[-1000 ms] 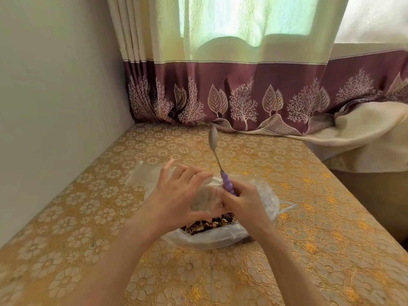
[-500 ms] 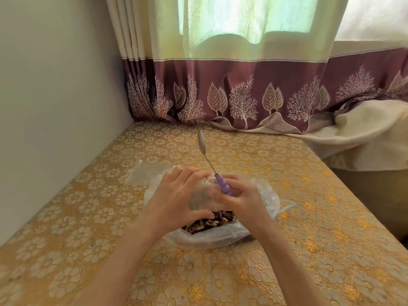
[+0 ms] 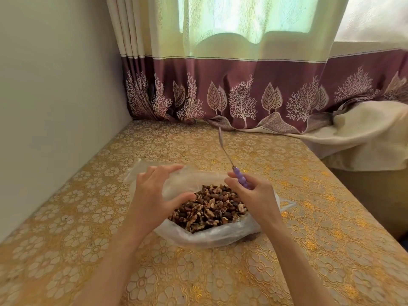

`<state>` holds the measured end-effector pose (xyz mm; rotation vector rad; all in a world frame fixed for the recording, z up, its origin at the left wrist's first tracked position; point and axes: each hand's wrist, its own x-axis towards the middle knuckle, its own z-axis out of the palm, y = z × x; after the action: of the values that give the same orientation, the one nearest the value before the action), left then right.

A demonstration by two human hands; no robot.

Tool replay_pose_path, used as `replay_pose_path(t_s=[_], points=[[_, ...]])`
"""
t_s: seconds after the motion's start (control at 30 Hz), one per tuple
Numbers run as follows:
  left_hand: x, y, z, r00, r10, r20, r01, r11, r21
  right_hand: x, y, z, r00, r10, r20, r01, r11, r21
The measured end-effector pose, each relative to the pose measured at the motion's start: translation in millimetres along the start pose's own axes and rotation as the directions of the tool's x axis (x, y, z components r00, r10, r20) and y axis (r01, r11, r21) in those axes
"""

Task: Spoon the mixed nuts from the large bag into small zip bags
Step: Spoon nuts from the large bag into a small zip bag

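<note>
The big bag [image 3: 212, 236] of mixed nuts [image 3: 209, 208] sits open mid-table, nearer the left edge, no label readable. Your left hand [image 3: 154, 195] pinches a small clear bag [image 3: 176, 184] over its rim. Your right hand [image 3: 254, 195] grips the purple-handled spoon [image 3: 231, 164], bowl pointing up toward the curtain [image 3: 242, 89] at the table's [image 3: 309, 250] far edge.

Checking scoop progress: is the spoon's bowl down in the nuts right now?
No. The spoon points up and away from the nuts, its bowl in the air, while the right hand holds its purple handle.
</note>
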<state>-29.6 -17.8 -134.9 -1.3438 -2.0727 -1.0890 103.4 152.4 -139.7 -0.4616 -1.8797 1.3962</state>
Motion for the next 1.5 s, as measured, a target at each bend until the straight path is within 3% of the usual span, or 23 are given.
replay_pose_path(t_s=[0.1,0.27,0.47,0.6,0.8,1.0,1.3,1.5], points=[[-3.3,0.6,-0.3,0.997,-0.076,-0.024,0.073,0.993,-0.095,1.6,-1.8,0.6,0.998,-0.020,0.056,0.025,0.996,-0.084],[-4.6,0.6,0.8,0.988,-0.152,-0.008,0.149,0.978,-0.146,4.7,-3.8,-4.1,0.988,0.026,0.152,-0.024,1.000,-0.015],[-5.3,-4.9,2.6,0.975,-0.220,-0.013,0.214,0.961,-0.175,10.2,-3.3,-21.5,0.990,0.114,-0.081,-0.098,0.979,0.180],[-6.0,-6.5,2.7,0.976,-0.213,-0.033,0.205,0.965,-0.165,14.2,5.2,-26.8,0.981,0.115,-0.153,-0.070,0.959,0.274],[-5.3,-8.9,4.4,0.978,-0.199,-0.059,0.190,0.972,-0.142,15.7,11.5,-23.9,0.958,-0.021,-0.285,0.032,0.999,0.032],[-6.1,-10.8,4.4,0.976,-0.214,-0.035,0.207,0.969,-0.134,15.4,12.0,-12.8,0.976,-0.068,-0.206,0.041,0.990,-0.132],[-6.2,-12.0,1.1,0.978,-0.209,-0.015,0.207,0.973,-0.098,22.9,16.7,-6.6,0.987,0.099,-0.131,-0.104,0.994,-0.034],[-6.5,-12.9,2.1,0.975,-0.223,0.010,0.223,0.969,-0.109,26.1,18.4,-9.2,0.959,0.187,-0.215,-0.169,0.980,0.102]])
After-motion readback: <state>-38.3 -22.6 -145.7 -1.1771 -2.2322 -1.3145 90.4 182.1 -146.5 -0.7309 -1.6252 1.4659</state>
